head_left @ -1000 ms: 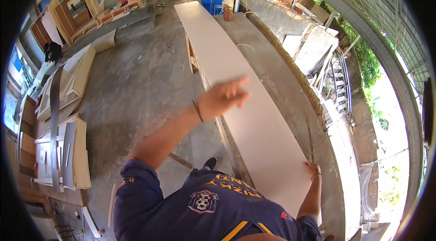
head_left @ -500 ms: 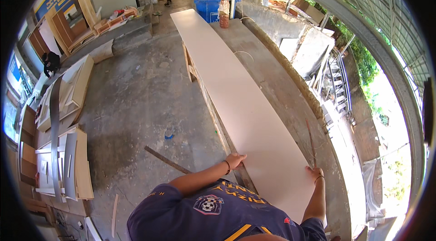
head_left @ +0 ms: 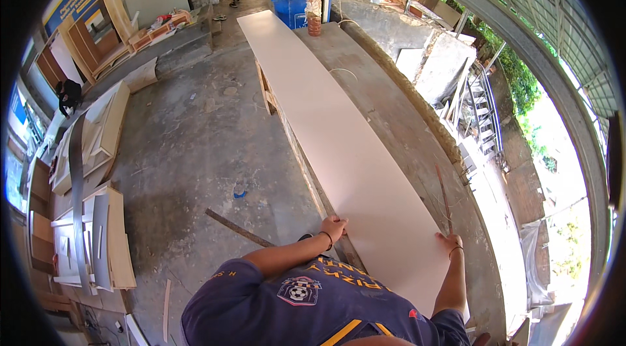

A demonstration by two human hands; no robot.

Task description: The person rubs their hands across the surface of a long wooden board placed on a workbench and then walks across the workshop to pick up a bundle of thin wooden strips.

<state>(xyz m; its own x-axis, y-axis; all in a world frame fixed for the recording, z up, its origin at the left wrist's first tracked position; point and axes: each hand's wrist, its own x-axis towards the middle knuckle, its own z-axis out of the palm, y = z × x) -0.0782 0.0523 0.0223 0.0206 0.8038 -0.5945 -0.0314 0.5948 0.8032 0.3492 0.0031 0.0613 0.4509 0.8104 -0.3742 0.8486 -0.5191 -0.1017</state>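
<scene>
A long, pale pinkish-white board (head_left: pixel 332 121) runs from my body toward the far end of the workspace, lying on a low wooden support (head_left: pixel 266 88). My left hand (head_left: pixel 334 228) is closed at the board's left edge, its fingers curled by the rim. On the opposite edge, my right hand (head_left: pixel 448 242) grips the board with the thumb on top; its other fingers are partly hidden. Both hands are at the near part of the board.
Wooden panels (head_left: pixel 107 242) are stacked at left, with a person (head_left: pixel 68 95) crouching beyond. A dark strip (head_left: pixel 238 227) lies on the concrete floor left of me. A thin rod (head_left: pixel 443 196) is right of the board. A blue bin (head_left: pixel 290 10) stands at the far end.
The view has shifted slightly. My left hand's fingers, spread over the board's edge before, are now drawn in at the edge. My right hand stays at the right edge.
</scene>
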